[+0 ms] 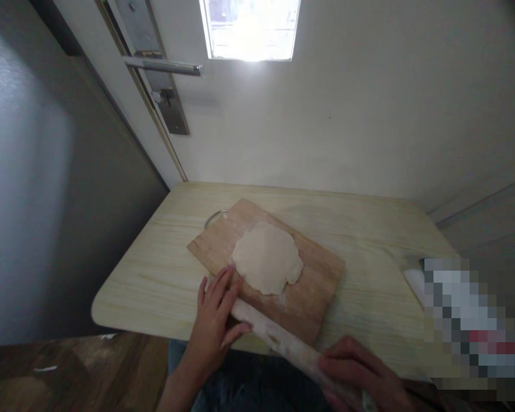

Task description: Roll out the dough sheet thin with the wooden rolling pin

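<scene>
A flat, roughly round sheet of pale dough lies on a wooden cutting board on a light wood table. A floured wooden rolling pin rests across the board's near edge, just short of the dough. My left hand lies flat over the pin's left end, fingers stretched toward the dough. My right hand covers the pin's right end at the bottom of the view.
A metal ring handle sticks out at the board's far left corner. A door with a metal lever handle stands behind the table's left side. A white wall backs the table. A blurred-out area covers the table's right end.
</scene>
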A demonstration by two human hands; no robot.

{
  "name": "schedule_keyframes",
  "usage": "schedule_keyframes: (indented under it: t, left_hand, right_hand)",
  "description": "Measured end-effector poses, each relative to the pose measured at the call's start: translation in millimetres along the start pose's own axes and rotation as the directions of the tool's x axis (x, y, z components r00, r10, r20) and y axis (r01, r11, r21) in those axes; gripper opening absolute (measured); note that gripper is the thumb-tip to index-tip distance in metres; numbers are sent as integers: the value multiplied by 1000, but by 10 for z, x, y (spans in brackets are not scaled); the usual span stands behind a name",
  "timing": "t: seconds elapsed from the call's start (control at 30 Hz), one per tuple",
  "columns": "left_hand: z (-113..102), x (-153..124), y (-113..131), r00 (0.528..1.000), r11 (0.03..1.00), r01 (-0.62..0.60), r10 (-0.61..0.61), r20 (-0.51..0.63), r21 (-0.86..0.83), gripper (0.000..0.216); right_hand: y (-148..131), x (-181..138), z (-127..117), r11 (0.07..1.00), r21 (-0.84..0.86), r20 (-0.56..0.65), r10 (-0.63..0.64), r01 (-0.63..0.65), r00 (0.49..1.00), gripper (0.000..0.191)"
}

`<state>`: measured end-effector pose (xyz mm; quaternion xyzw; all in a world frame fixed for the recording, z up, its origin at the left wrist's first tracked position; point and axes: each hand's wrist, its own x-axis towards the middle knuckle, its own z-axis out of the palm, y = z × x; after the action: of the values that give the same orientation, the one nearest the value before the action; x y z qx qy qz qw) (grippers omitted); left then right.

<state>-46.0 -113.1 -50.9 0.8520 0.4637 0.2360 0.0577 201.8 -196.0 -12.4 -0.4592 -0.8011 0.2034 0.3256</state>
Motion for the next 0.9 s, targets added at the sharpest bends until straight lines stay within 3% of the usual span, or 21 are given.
schedule_keyframes:
  t: [0.07, 0.13, 0.2, 0.27, 0.37, 0.43, 0.57, 0.73, 0.9]
  left_hand:
    - [-38, -21, -53, 998, 998, -56, 56, 4, -15, 45]
    - [-83, 27, -64, 998, 998, -67, 67, 2, -11, 30]
    - [-139, 143, -37, 998, 997, -64, 64, 7, 30, 23]
    - [-195, 294, 9, 999, 995, -41, 41, 7, 89, 21]
    - [-237, 482, 74, 999, 988, 31, -28, -23, 150, 16]
    - [-223, 542, 104, 998, 979, 59, -55, -27, 197, 15]
    - [-155, 560, 118, 997, 949, 71, -75, 1, 308, 30]
    - [-175, 634, -5, 995, 941, 2, -35, 92, 339, 36]
    - [-255, 862, -340, 974, 970, -134, 91, 209, 204, 39]
  right_hand:
    - [-22, 117, -99, 998, 62, -209, 12, 1, 978, 28]
    - [-40, 268, -172, 992, 124, -388, 82, -36, 918, 23]
    - [-16, 458, -222, 981, 176, -493, 157, -78, 856, 17]
    - [86, 684, -262, 973, 205, -524, 204, -111, 827, 16]
    - [378, 1038, -300, 950, 257, -445, 277, -175, 851, 20]
    - [599, 1226, -292, 942, 240, -329, 306, -234, 893, 18]
    - [880, 1378, -198, 952, 157, -217, 294, -264, 931, 20]
    - [864, 1238, -141, 941, 153, -232, 332, -303, 914, 27]
    - [654, 916, -73, 917, 178, -208, 390, -358, 897, 33]
